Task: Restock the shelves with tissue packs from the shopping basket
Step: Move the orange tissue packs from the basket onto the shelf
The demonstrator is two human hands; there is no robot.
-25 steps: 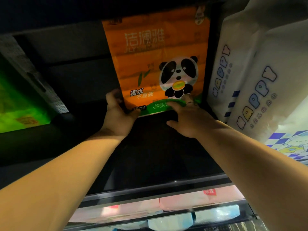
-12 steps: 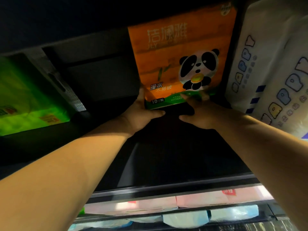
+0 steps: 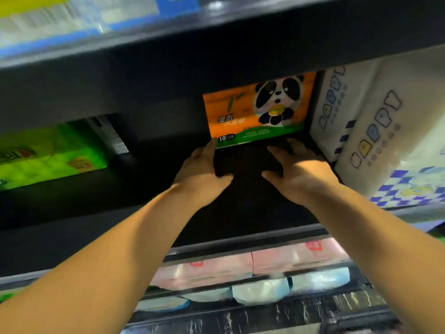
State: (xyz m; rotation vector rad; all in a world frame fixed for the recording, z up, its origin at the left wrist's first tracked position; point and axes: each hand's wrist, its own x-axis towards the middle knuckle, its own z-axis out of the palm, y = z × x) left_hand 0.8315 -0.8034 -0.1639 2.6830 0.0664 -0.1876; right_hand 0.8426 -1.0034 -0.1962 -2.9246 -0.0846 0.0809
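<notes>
An orange tissue pack [image 3: 243,114] with a panda picture and a green bottom band stands upright deep on the dark shelf [image 3: 240,208], its top hidden by the shelf above. My left hand [image 3: 204,172] lies flat on the shelf with its fingertips touching the pack's lower left corner. My right hand [image 3: 298,172] rests spread on the shelf a little in front of the pack, apart from it and holding nothing. The shopping basket is not in view.
Tall white tissue packs [image 3: 368,121] with coloured letters stand right of the orange pack. A green pack [image 3: 50,155] lies at the left of the same shelf. Pink packs [image 3: 252,263] and pale blue packs [image 3: 262,288] fill the lower shelves. The upper shelf's edge [image 3: 168,44] overhangs.
Both hands pushed the orange pack back into the shelf and then slid off it; the right hand has drawn back. The view has tilted upward, showing the shelf above.
</notes>
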